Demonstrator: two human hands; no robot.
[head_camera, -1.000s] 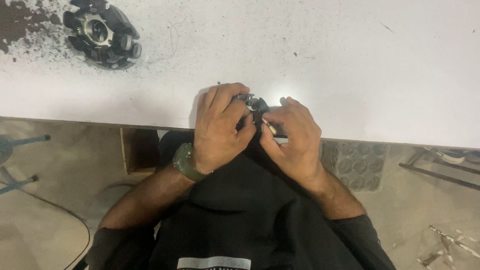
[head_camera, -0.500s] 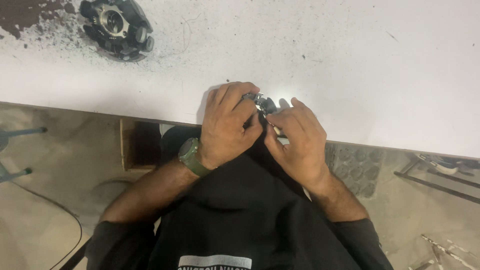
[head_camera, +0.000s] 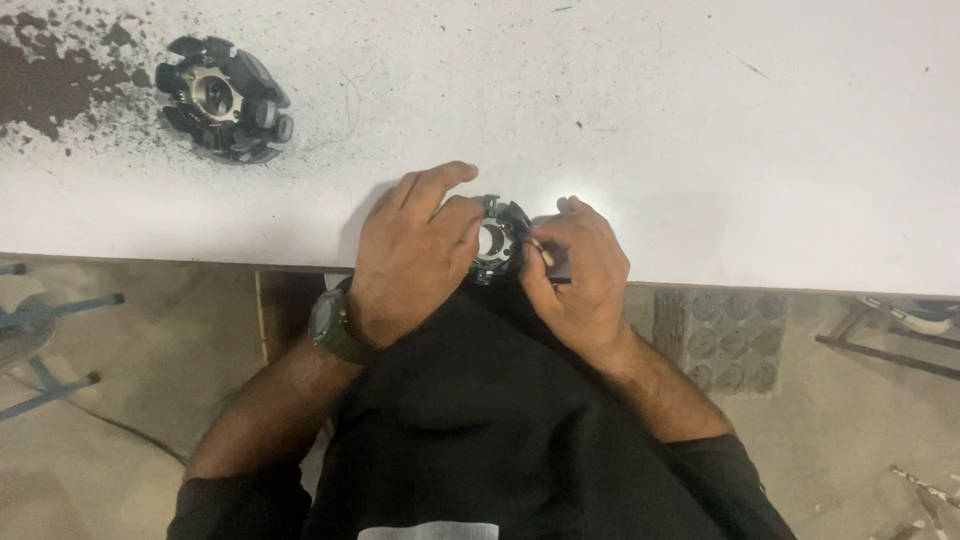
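Both hands gripped one round metal part (head_camera: 493, 240) at the desk's (head_camera: 700, 150) near edge: left hand (head_camera: 415, 255) clasping its left side, right hand (head_camera: 580, 265) pinching its right rim.

torso: black shirt (head_camera: 480, 430), pale chest print | sleeves: black, pushed up | left wrist: dark green watch (head_camera: 330, 325)
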